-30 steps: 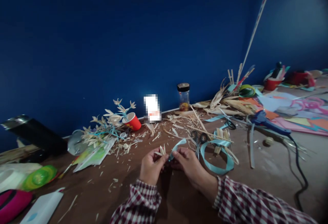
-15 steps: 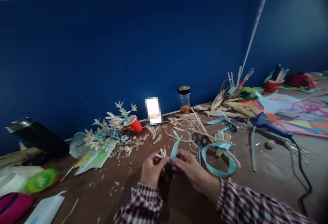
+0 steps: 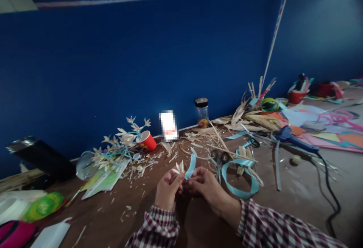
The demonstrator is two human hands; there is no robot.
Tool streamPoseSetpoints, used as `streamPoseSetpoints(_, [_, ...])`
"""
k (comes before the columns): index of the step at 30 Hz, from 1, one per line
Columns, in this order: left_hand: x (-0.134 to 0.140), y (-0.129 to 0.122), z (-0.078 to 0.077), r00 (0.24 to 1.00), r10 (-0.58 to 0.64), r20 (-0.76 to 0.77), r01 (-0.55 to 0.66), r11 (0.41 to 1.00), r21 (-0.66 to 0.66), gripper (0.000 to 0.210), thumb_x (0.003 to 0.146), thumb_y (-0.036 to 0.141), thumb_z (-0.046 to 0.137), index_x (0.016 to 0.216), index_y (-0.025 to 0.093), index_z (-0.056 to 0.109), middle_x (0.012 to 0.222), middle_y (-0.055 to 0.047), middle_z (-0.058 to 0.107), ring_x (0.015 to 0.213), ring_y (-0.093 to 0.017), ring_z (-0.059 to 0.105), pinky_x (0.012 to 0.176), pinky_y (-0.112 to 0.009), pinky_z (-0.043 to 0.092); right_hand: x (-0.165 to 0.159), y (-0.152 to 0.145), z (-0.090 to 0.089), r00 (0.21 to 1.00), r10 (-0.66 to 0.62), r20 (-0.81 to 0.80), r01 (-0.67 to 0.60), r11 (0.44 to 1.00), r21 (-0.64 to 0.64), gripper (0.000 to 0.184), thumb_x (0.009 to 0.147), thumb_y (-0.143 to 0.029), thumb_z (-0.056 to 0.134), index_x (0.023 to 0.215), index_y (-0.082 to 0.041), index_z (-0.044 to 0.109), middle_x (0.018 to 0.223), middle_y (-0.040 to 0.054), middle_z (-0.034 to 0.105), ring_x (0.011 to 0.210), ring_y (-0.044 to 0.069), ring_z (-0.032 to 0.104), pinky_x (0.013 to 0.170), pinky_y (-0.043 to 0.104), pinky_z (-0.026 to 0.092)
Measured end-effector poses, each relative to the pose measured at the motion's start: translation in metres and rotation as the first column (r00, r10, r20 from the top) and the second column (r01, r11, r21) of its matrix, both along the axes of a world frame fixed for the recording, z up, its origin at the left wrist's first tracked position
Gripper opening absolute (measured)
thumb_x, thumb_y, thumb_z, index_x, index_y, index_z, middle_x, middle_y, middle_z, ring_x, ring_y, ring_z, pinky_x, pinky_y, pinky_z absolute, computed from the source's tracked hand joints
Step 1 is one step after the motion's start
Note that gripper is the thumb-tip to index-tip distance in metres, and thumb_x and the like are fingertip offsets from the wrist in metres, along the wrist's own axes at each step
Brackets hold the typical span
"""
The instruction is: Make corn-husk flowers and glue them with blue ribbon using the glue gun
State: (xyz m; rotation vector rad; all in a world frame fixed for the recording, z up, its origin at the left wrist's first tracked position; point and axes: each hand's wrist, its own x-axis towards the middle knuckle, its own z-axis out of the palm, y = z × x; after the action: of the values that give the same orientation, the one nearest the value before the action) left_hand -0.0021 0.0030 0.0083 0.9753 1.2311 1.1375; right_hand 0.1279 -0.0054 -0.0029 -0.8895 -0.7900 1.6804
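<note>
My left hand point(image 3: 167, 189) is closed on a small pale flower point(image 3: 179, 168) of dried husk, its petals pointing up above my fingers. Close beside it, my right hand point(image 3: 208, 187) pinches a short piece of light blue ribbon point(image 3: 191, 165) whose free end stands up. The ribbon's lower end meets the flower's base between my fingertips, where the fingers hide how they join. A loop of the same blue ribbon point(image 3: 241, 193) lies on the table right of my right hand, with scissors point(image 3: 219, 159) next to it.
Husk flowers on blue stems point(image 3: 113, 153) lie at left by a tilted red paper cup point(image 3: 148, 141). A lidded jar point(image 3: 202, 113) and a lit, blurred screen point(image 3: 168, 126) stand against the blue partition. At right are a blue glue gun point(image 3: 295, 138) with its cord, husks point(image 3: 255, 118) and coloured paper.
The camera view has shifted slightly. Both hands stay together in nearly the same place, and the blue ribbon leans a little differently beside the flower.
</note>
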Motion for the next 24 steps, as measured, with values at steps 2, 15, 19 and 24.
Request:
streamPoseSetpoints(2, [0.0017, -0.0009, -0.0007, 1.000, 0.023, 0.020, -0.022, 0.999, -0.026, 0.033, 0.059, 0.041, 0.068, 0.076, 0.014, 0.058, 0.043, 0.009, 0.045, 0.037, -0.003, 0.035, 0.037, -0.014, 0.028, 0.0004, 0.0010, 0.0005, 0.999, -0.041, -0.031, 0.042, 0.999, 0.009, 0.038, 0.054, -0.024, 0.073, 0.072, -0.018, 0.040, 0.058, -0.0053, 0.059, 0.054, 0.010, 0.057, 0.055, 0.023, 0.046])
streamPoseSetpoints(15, [0.0051, -0.0051, -0.0040, 0.991, 0.097, -0.091, -0.098, 0.995, -0.002, 0.040, 0.054, 0.043, 0.070, 0.076, 0.010, 0.067, 0.038, 0.006, 0.047, 0.036, -0.007, 0.039, 0.039, -0.020, 0.032, -0.0002, 0.0028, -0.0009, 0.994, -0.099, 0.049, 0.095, 0.993, 0.075, 0.034, 0.058, -0.024, 0.069, 0.070, -0.019, 0.038, 0.053, -0.0067, 0.057, 0.046, 0.008, 0.054, 0.047, 0.019, 0.041])
streamPoseSetpoints(19, [0.0060, -0.0054, -0.0039, 0.992, 0.094, -0.090, -0.094, 0.996, -0.001, 0.041, 0.054, 0.045, 0.069, 0.076, 0.010, 0.068, 0.037, 0.006, 0.046, 0.036, -0.007, 0.039, 0.038, -0.019, 0.032, -0.0005, 0.0012, 0.0044, 0.995, -0.094, 0.020, 0.092, 0.993, 0.067, 0.036, 0.056, -0.025, 0.070, 0.068, -0.019, 0.036, 0.053, -0.0064, 0.058, 0.048, 0.009, 0.056, 0.048, 0.020, 0.043])
streamPoseSetpoints(24, [0.0050, -0.0051, -0.0055, 0.990, 0.084, -0.111, -0.083, 0.997, 0.008, 0.042, 0.056, 0.045, 0.068, 0.077, 0.009, 0.067, 0.039, 0.005, 0.047, 0.038, -0.007, 0.038, 0.039, -0.019, 0.032, -0.0010, 0.0017, 0.0048, 0.996, -0.087, 0.005, 0.087, 0.996, 0.037, 0.040, 0.054, -0.026, 0.072, 0.067, -0.020, 0.035, 0.052, -0.0079, 0.056, 0.047, 0.009, 0.056, 0.048, 0.020, 0.044])
